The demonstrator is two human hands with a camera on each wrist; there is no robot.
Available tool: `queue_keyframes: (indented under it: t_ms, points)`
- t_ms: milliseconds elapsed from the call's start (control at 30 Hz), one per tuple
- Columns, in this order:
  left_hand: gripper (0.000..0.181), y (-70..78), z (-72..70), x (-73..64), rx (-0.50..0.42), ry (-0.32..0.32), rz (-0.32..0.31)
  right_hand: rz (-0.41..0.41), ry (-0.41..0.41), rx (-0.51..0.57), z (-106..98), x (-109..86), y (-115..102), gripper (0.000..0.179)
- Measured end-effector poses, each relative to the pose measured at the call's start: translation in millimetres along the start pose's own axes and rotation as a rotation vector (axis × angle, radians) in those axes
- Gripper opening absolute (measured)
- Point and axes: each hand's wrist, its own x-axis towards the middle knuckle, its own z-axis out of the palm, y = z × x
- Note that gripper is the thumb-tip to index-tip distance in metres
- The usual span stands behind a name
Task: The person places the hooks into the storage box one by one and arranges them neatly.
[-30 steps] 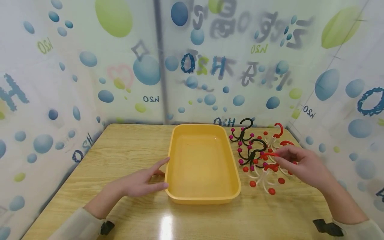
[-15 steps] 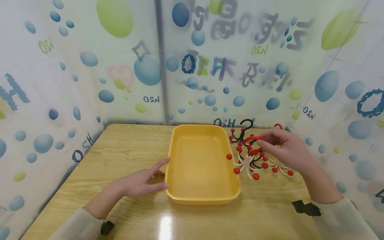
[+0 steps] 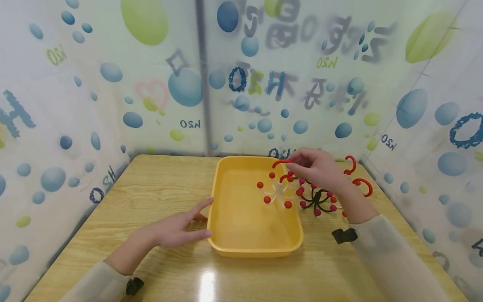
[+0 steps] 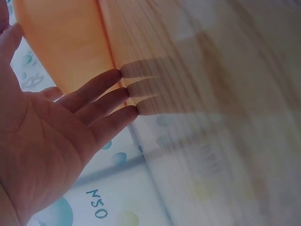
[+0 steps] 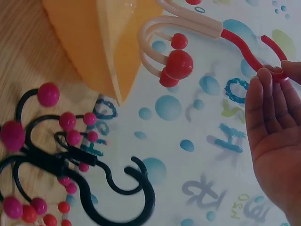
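A yellow plastic tray [image 3: 256, 253] stands on the wooden table. At its left side is my left hand [image 3: 177, 230], fingers stretched out and the thumb touching the rim; in the left wrist view those fingertips [image 4: 129, 111] rest on the table beside the wall. My right hand [image 3: 315, 167] pinches the red hook of a multi-arm hanger [image 3: 279, 189] between thumb and fingers. This hanger has white arms with red ball tips, and it hangs over the right part of the tray. The right wrist view shows its balls [image 5: 180, 65] dangling beside the tray wall.
Right of the tray lie black multi-arm hangers [image 3: 318, 197] with magenta ball tips. Behind my right forearm, more hangers with red hooks [image 3: 364, 184] lie partly hidden. A patterned curtain [image 3: 166, 138] with blue and green dots closes off the table's back and sides.
My right hand has lifted the red-and-white hanger from the group at the right and carried it left, over the tray. The left hand has stayed in place.
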Motion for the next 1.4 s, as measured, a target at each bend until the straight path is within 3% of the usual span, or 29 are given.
queue_keyframes:
  t_ms: [333,733,900,1400]
  points:
    - [0.092,-2.1,1.9,0.7,0.000,0.000,-0.026,-0.011,-0.103,0.035,32,45.1,2,0.021]
    - [0.092,1.3,-2.3,0.7,-0.008,-0.008,-0.029,0.039,-0.134,0.061,62,84.7,0,0.018]
    - [0.093,0.7,-1.1,1.3,-0.008,-0.014,-0.060,0.069,-0.146,0.081,76,101.4,2,0.019]
    - [0.094,0.3,-1.5,-0.1,-0.005,-0.005,-0.026,0.125,-0.050,0.140,120,127.8,25,0.021]
